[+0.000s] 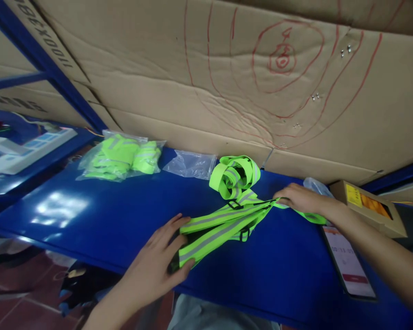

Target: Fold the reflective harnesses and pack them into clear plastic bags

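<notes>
Our right grip pinches gathered green straps right of centre; our left grip curls around their left end; a phone lies lower right.

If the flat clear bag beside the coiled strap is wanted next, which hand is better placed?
Probably the left hand: it is nearer the flat clear bag, while the coiled strap lies between that bag and the right hand.

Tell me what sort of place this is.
Probably a workstation in a workshop or small warehouse, going by the blue table backed by a cardboard panel, with bagged green straps and loose green straps.
</notes>
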The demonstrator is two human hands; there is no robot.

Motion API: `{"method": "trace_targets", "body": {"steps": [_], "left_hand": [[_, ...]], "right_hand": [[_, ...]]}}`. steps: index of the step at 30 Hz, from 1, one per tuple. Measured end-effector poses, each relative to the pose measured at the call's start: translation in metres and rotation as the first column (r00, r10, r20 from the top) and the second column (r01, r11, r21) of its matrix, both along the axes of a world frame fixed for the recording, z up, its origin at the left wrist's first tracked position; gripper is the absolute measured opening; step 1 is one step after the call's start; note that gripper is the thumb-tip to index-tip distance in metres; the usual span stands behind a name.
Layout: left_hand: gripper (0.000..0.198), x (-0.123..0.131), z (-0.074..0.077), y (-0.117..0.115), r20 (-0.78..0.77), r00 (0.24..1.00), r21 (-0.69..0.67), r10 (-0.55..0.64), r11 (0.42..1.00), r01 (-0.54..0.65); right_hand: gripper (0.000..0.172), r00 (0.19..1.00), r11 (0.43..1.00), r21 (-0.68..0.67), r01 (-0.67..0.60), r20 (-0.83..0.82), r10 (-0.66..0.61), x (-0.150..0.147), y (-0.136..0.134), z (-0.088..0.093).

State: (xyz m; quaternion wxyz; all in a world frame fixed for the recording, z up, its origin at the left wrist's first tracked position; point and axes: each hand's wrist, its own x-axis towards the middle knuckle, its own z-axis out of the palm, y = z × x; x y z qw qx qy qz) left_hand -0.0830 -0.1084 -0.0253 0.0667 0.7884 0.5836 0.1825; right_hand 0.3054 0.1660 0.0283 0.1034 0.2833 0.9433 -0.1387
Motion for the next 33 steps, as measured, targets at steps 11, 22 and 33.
{"method": "trace_targets", "body": {"steps": [11,22,33], "left_hand": [[0.075,0.01,0.032,0.011,-0.082,0.996,-0.173,0.037,0.984,-0.051],[0.064,0.019,0.017,0.015,-0.084,0.996,-0.191,0.015,0.981,-0.031],[0.049,0.031,0.017,0.008,-0.05,0.997,-0.146,0.056,0.987,-0.063]], "right_hand": [[0.034,0.997,0.996,-0.08,0.042,0.074,-0.036,-0.018,0.016,0.0],[0.103,0.961,0.956,0.234,-0.177,-0.168,0.219,-0.064,-0.141,-0.014],[0.068,0.909,0.94,0.064,-0.336,-0.238,0.341,-0.133,-0.089,-0.023]]}}
